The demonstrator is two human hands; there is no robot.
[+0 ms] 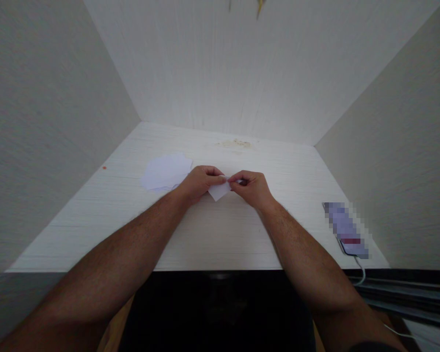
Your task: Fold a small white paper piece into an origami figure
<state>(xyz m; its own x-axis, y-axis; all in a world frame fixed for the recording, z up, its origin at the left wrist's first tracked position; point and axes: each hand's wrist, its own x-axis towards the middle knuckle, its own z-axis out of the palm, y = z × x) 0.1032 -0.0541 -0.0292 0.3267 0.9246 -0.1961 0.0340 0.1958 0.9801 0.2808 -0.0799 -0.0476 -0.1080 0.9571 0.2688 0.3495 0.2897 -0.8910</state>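
Note:
A small white piece of paper is held between both hands over the middle of the table, one corner pointing down toward me. My left hand is closed on its left side, thumb on top. On the right, the fingertips of my right hand pinch the paper's upper right edge, close to the left thumb. Whether the paper is folded there is hard to make out, since the fingers cover much of it. Just left of my left hand lies a loose pile of white paper sheets.
The white table is enclosed by pale walls at the back and both sides. A phone, its screen blurred, lies at the right with a white cable running over the front edge. A small orange spot marks the left side.

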